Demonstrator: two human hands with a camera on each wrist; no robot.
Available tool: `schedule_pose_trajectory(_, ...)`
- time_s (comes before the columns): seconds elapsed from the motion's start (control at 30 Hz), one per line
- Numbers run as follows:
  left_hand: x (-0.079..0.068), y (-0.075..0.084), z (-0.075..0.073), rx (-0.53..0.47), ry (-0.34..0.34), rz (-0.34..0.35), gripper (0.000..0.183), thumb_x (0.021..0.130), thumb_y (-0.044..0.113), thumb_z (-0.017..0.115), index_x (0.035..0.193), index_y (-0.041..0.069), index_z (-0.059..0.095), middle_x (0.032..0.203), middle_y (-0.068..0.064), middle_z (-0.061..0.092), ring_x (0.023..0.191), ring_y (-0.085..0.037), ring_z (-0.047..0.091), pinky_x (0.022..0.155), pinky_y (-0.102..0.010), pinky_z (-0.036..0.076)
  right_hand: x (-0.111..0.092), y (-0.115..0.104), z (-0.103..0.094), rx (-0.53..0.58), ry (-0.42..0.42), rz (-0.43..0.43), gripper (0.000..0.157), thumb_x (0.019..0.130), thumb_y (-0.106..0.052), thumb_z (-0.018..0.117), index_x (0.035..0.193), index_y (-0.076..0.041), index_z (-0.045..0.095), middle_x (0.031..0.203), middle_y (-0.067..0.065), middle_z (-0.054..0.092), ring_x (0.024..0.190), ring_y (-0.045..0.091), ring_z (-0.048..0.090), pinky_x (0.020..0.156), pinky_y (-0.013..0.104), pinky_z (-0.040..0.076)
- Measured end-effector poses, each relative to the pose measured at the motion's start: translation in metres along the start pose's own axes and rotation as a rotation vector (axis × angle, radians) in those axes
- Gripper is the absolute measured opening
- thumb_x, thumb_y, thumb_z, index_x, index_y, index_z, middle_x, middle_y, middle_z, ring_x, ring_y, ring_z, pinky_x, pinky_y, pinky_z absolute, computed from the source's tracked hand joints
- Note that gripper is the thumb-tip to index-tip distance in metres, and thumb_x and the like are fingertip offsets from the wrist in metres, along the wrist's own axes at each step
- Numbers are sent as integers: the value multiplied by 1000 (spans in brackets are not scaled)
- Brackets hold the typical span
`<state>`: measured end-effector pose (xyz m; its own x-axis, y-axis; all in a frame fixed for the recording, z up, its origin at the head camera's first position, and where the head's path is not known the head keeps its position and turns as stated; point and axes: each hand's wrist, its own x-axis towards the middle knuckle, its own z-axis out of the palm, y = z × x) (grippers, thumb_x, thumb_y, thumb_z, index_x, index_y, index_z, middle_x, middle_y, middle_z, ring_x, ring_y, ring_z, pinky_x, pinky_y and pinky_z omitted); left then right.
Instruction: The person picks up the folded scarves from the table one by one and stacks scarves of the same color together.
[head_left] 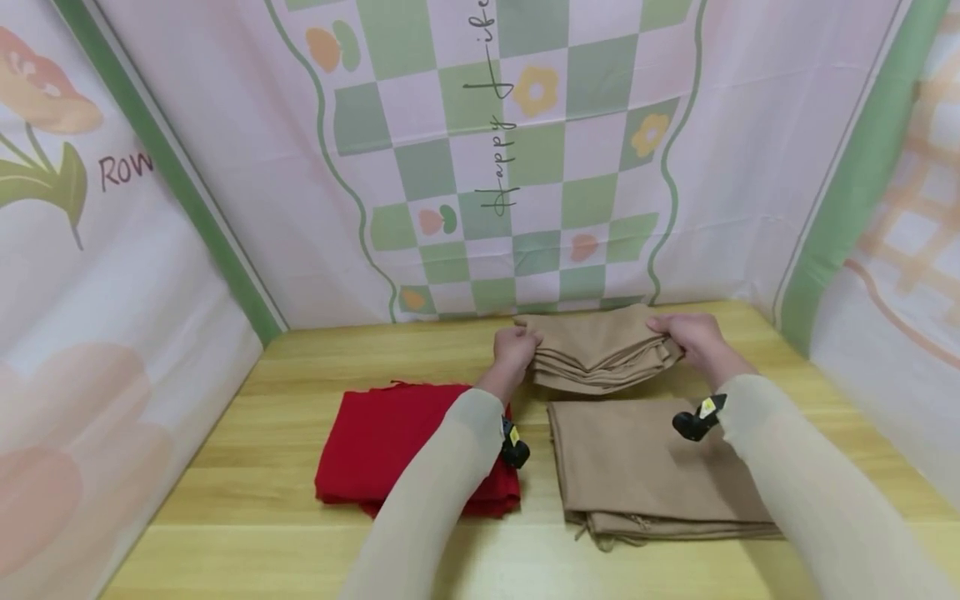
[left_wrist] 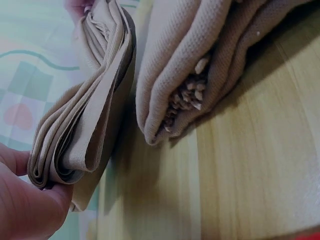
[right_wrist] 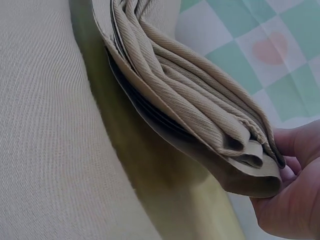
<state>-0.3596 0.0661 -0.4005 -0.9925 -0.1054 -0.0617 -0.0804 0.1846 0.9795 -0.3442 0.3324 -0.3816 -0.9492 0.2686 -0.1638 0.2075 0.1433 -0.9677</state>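
Note:
A folded tan cloth [head_left: 592, 346], several layers thick, hangs between both hands near the back of the table and sags in the middle. My left hand [head_left: 515, 354] pinches its left end, thumb and fingers on either side of the layers in the left wrist view. The right hand [head_left: 692, 337] grips the opposite end, with the layered folds [right_wrist: 200, 95] spreading out from it in the right wrist view. In front of the held cloth lies a second folded tan cloth [head_left: 652, 467], its near edge showing loose fringe. Under the left forearm sits a folded red cloth [head_left: 390, 442], partly hidden by the sleeve.
The wooden table [head_left: 247, 467] ends at a hanging fabric backdrop [head_left: 540, 167] with green checks. Printed fabric walls also stand at the left [head_left: 112, 333] and right [head_left: 892, 292]. Each wrist wears a small black camera.

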Motion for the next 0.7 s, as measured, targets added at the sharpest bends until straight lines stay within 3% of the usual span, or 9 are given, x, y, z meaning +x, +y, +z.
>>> schedule_pose_trajectory(0.17, -2, 6, 0, -9, 11, 23, 37, 88, 8, 70, 121, -7, 63, 125, -18, 61, 119, -28, 55, 99, -33, 45, -3, -4, -4, -31, -20, -68, 7, 86, -14, 75, 81, -17, 72, 67, -15, 63, 65, 3, 59, 64, 17, 51)
schedule_pose_trajectory(0.4, -6, 13, -2, -12, 9, 46, 30, 87, 7, 71, 113, -6, 68, 115, -16, 66, 110, -26, 59, 93, -33, 48, -10, -9, -8, 3, -59, -103, 28, 88, -12, 73, 69, -32, 66, 68, -19, 63, 67, -1, 59, 64, 15, 51)
schedule_pose_trajectory(0.5, -9, 16, -4, -29, -18, 38, 33, 90, 11, 70, 119, -4, 66, 121, -16, 64, 115, -27, 57, 94, -35, 48, -13, -12, -10, -28, -57, -108, 10, 88, -17, 74, 90, -26, 70, 69, -23, 62, 71, -3, 57, 68, 13, 49)
schedule_pose_trajectory(0.57, -12, 18, -6, -44, -42, 30, 36, 91, 13, 69, 123, -3, 63, 126, -16, 61, 119, -28, 55, 96, -36, 47, -15, -13, -12, -62, -52, -112, 30, 88, -21, 75, 115, -15, 65, 70, -27, 60, 77, -4, 54, 72, 11, 47)
schedule_pose_trajectory(0.63, -15, 20, -8, -50, -59, 22, 38, 92, 14, 68, 126, -2, 62, 129, -15, 59, 122, -28, 53, 98, -38, 46, -17, -15, -14, -88, -56, -120, 53, 88, -23, 74, 131, -2, 51, 72, -30, 58, 81, -5, 51, 76, 11, 46)
schedule_pose_trajectory(0.7, -17, 22, -9, -56, -66, 16, 39, 93, 15, 68, 127, -2, 61, 130, -15, 59, 122, -29, 52, 99, -38, 45, -20, -16, -16, -84, -65, -123, 54, 88, -24, 74, 131, -2, 51, 73, -31, 58, 83, -5, 50, 77, 11, 45)
